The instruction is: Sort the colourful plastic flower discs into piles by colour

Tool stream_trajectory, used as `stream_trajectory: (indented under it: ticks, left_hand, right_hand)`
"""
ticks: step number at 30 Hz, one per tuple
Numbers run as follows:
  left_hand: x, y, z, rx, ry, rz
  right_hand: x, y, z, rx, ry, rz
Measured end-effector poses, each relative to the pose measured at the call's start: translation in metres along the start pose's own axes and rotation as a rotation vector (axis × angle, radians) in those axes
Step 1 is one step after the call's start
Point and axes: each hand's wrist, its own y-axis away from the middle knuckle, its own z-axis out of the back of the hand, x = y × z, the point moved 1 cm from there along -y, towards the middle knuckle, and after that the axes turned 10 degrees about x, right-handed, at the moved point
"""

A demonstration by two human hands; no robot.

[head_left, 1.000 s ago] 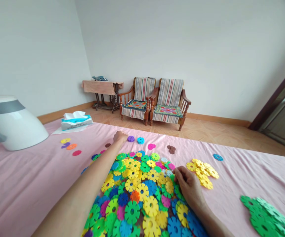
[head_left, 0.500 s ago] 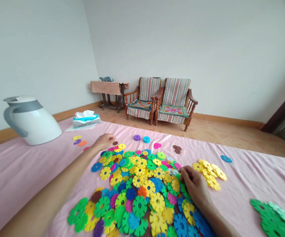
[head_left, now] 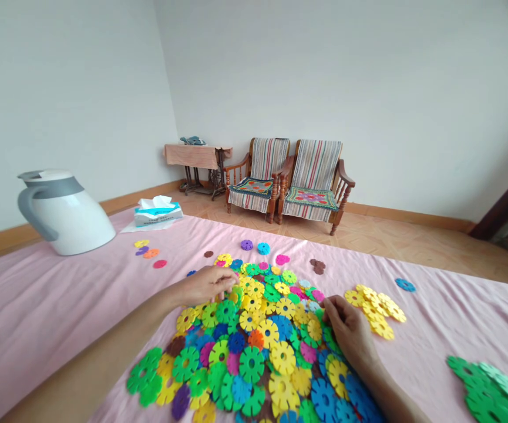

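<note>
A big heap of flat, notched plastic discs in many colours (head_left: 258, 341) lies on the pink cloth (head_left: 51, 311) in front of me. My left hand (head_left: 205, 285) rests on the heap's far left edge, fingers curled over some discs; what they hold I cannot make out. My right hand (head_left: 348, 332) sits on the heap's right side, fingers bent and pinched at the discs. A sorted pile of yellow discs (head_left: 377, 308) lies just right of it. A pile of green discs (head_left: 491, 385) lies at the near right.
A white jug with a grey handle (head_left: 66, 211) stands at the far left. A tissue pack (head_left: 157, 212) lies behind it. Loose discs (head_left: 254, 247) dot the far cloth, with a lone blue disc (head_left: 406, 285) at right. Two wooden chairs (head_left: 291, 182) and a small table stand by the wall.
My left hand has drawn back from the far edge of the cloth onto the heap's left side. The right hand has stayed put. The view has shifted left.
</note>
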Motion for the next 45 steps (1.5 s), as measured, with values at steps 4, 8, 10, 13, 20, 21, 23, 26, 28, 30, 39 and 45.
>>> stream_trajectory:
  ticks: [4, 8, 10, 13, 20, 21, 23, 26, 28, 30, 39, 45]
  left_hand:
    - [-0.022, 0.005, 0.004, -0.098, 0.03, -0.139]
    - [-0.052, 0.015, -0.025, -0.191, -0.133, -0.357]
    - [-0.07, 0.024, -0.053, -0.076, -0.245, -0.516]
    - [-0.092, 0.039, -0.09, 0.038, -0.434, -0.689]
    - [-0.098, 0.047, -0.105, 0.146, -0.537, -0.665]
    - [-0.096, 0.045, -0.104, 0.135, -0.526, -0.652]
    - [-0.092, 0.04, -0.101, 0.092, -0.522, -0.618]
    - [-0.085, 0.034, -0.099, -0.029, -0.548, -0.566]
    - [-0.08, 0.031, -0.098, -0.125, -0.565, -0.523]
    - [-0.072, 0.027, -0.096, -0.2, -0.563, -0.484]
    - [-0.024, 0.005, -0.075, -0.448, -0.372, -0.354]
    - [-0.008, -0.006, -0.072, -0.457, -0.322, -0.318]
  right_hand:
    - [0.002, 0.0, 0.001, 0.006, 0.001, -0.009]
    - [0.004, 0.001, 0.002, 0.003, -0.002, -0.003]
    - [0.004, 0.002, 0.002, 0.003, -0.004, 0.001]
    - [0.004, 0.002, 0.002, 0.005, -0.011, 0.001]
    - [0.004, 0.001, 0.002, 0.009, -0.021, 0.011]
    - [0.004, 0.001, 0.002, 0.007, -0.02, 0.013]
    - [0.004, 0.001, 0.002, 0.002, -0.017, 0.014]
    - [0.004, 0.001, 0.002, -0.014, -0.008, 0.015]
    - [0.005, 0.002, 0.002, -0.026, 0.005, 0.023]
    - [0.006, 0.003, 0.002, -0.033, 0.021, 0.028]
    - [0.022, 0.011, -0.002, 0.079, 0.306, 0.261]
    - [0.046, 0.019, -0.011, 0.275, 0.559, 0.248]
